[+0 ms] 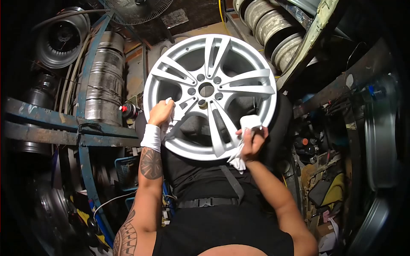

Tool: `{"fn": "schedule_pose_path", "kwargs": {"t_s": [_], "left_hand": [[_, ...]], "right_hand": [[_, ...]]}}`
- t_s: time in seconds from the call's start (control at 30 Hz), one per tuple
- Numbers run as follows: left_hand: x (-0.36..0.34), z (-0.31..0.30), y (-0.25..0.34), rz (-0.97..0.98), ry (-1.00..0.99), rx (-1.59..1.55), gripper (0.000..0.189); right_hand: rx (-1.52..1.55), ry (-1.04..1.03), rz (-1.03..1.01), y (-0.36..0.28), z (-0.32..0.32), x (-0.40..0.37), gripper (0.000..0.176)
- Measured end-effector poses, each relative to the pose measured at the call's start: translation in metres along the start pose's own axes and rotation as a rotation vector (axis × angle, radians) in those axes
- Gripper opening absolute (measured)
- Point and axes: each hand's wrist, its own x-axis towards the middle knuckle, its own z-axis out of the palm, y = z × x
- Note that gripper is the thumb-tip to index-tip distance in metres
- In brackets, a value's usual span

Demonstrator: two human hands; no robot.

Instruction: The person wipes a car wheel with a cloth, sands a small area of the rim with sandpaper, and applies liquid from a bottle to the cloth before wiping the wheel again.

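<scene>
A silver alloy wheel rim (267, 89) with paired spokes lies face up across the person's lap, with no tyre on it. At its lower left, my left hand (160, 113) is closed on a white cloth (173, 118) by a spoke. A white band (151, 135) wraps that wrist. My right hand (253, 143) grips another white cloth (250, 122) at the rim's lower right. Part of this cloth hangs below the fingers, over the rim's outer edge.
Stacked metal wheels (104, 81) stand behind a blue metal frame (83, 98) on the left. More wheels (273, 32) lie in a row at the upper right. A fan (139, 10) is at the top. Bottles and cluttered items (305, 145) sit at the right.
</scene>
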Motion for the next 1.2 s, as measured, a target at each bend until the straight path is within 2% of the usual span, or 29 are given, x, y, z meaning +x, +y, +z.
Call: {"fn": "schedule_pose_path", "kwargs": {"t_s": [0.07, 0.17, 0.23, 0.3, 0.37, 0.47, 0.5, 0.53, 0.57, 0.6, 0.63, 0.67, 0.7, 0.73, 0.77, 0.83, 0.9, 0.93, 0.97, 1.0, 1.03, 1.07, 1.1, 1.13, 1.17, 1.2], "left_hand": [[-0.019, 0.005, 0.008, -0.029, -0.028, -0.033, 0.061], [-0.041, 0.014, 0.017, -0.088, -0.101, -0.143, 0.064], [-0.059, 0.041, 0.026, -0.065, 0.025, -0.099, 0.061], [-0.078, 0.065, 0.042, -0.045, -0.040, -0.279, 0.057], [-0.111, 0.076, 0.074, -0.032, 0.054, -0.312, 0.056], [-0.125, 0.079, 0.084, 0.022, -0.001, -0.346, 0.053], [-0.126, 0.077, 0.084, 0.059, -0.004, -0.379, 0.052], [-0.127, 0.076, 0.081, 0.087, -0.012, -0.409, 0.050], [-0.126, 0.078, 0.073, 0.141, 0.002, -0.447, 0.050], [-0.126, 0.076, 0.070, 0.170, -0.004, -0.453, 0.051], [-0.127, 0.075, 0.064, 0.208, -0.022, -0.462, 0.058], [-0.125, 0.083, 0.053, 0.224, -0.043, -0.492, 0.065], [-0.130, 0.076, 0.051, 0.222, -0.101, -0.506, 0.069], [-0.132, 0.071, 0.052, 0.215, -0.128, -0.464, 0.068], [-0.132, 0.074, 0.051, 0.233, -0.103, -0.473, 0.068], [-0.132, 0.070, 0.057, 0.199, -0.123, -0.472, 0.068], [-0.124, 0.076, 0.055, 0.261, -0.065, -0.443, 0.068], [-0.119, 0.071, 0.055, 0.250, -0.092, -0.442, 0.064], [-0.116, 0.067, 0.056, 0.231, -0.129, -0.445, 0.061], [-0.105, 0.070, 0.044, 0.353, -0.066, -0.479, 0.051], [-0.096, 0.059, 0.041, 0.296, -0.064, -0.531, 0.042], [-0.071, 0.060, 0.019, 0.620, 0.124, -0.481, 0.037], [-0.061, 0.047, 0.007, 0.636, 0.145, -0.495, 0.038], [-0.055, 0.028, 0.000, 0.349, -0.009, -0.862, 0.040], [-0.058, 0.009, 0.002, 0.222, 0.061, -1.176, 0.041], [-0.060, -0.014, 0.001, 0.348, 0.084, -1.150, 0.042]], "right_hand": [[0.125, 0.023, 0.014, 0.013, -0.012, 0.021, 0.034], [0.385, -0.044, 0.032, 0.071, -0.021, 0.074, 0.039], [0.469, -0.150, 0.148, 0.095, -0.030, 0.128, 0.039], [0.381, -0.267, 0.105, 0.101, -0.037, 0.189, 0.038], [0.480, -0.366, 0.141, 0.131, -0.026, 0.247, 0.035], [0.312, -0.519, 0.180, 0.132, -0.015, 0.290, 0.033], [0.295, -0.524, 0.159, 0.135, -0.012, 0.295, 0.033], [0.193, -0.538, -0.026, 0.125, -0.016, 0.295, 0.034], [0.224, -0.455, -0.026, 0.121, -0.014, 0.288, 0.035], [0.285, -0.409, 0.013, 0.150, -0.014, 0.287, 0.036], [0.391, -0.379, 0.067, 0.149, -0.019, 0.275, 0.038], [0.544, -0.318, 0.224, 0.158, -0.024, 0.262, 0.037], [0.543, -0.214, 0.161, 0.159, -0.028, 0.249, 0.041], [0.571, -0.151, 0.303, 0.160, -0.037, 0.233, 0.046], [0.626, -0.046, 0.307, 0.166, -0.038, 0.218, 0.047], [0.672, -0.043, 0.263, 0.186, -0.050, 0.203, 0.047], [0.762, 0.096, 0.367, 0.189, -0.054, 0.192, 0.047], [0.852, 0.035, 0.342, 0.187, -0.057, 0.190, 0.047], [0.832, 0.101, 0.385, 0.187, -0.056, 0.188, 0.046], [0.914, 0.046, 0.414, 0.191, -0.059, 0.187, 0.044], [0.993, -0.005, 0.439, 0.197, -0.065, 0.189, 0.043], [1.000, 0.022, 0.462, 0.192, -0.063, 0.193, 0.041], [0.996, 0.055, 0.500, 0.185, -0.061, 0.190, 0.039], [1.000, 0.016, 0.475, 0.192, -0.063, 0.191, 0.039], [1.003, -0.030, 0.450, 0.198, -0.068, 0.193, 0.039], [1.002, -0.074, 0.487, 0.201, -0.075, 0.191, 0.040]]}}
